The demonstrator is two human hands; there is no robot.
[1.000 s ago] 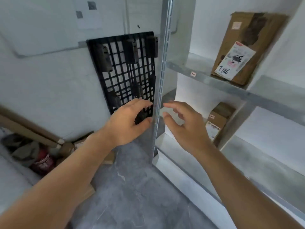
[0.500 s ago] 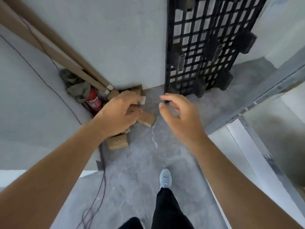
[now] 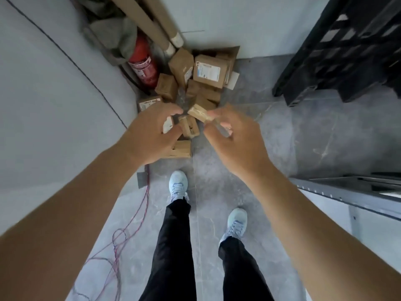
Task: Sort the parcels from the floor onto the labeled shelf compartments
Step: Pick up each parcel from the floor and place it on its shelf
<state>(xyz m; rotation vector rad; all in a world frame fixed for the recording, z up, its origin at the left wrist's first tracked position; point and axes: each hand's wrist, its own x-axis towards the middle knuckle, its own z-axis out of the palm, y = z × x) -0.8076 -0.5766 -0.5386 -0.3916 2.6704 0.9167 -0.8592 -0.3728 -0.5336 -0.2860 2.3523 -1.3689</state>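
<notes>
A pile of several brown cardboard parcels lies on the grey floor in the corner. The largest parcel [image 3: 209, 71] carries a white and blue label. A small parcel [image 3: 196, 112] shows between my two hands, and a flat one [image 3: 181, 148] lies nearest my feet. My left hand [image 3: 152, 133] hovers over the left side of the pile, fingers loosely spread and holding nothing. Over the right side is my right hand [image 3: 236, 140], fingers also relaxed and empty, blurred by motion. Both hands hide part of the pile.
A red fire extinguisher [image 3: 144, 64], cardboard tubes [image 3: 152, 25] and a grey cloth fill the corner behind the pile. A black plastic pallet [image 3: 347, 51] leans on the wall at right. The metal shelf frame [image 3: 358, 190] is at the right edge. Cables [image 3: 121, 235] trail on the floor left of my feet.
My view has swung from the shelf down to the floor pile. Both hands have come down over the parcels, still empty.
</notes>
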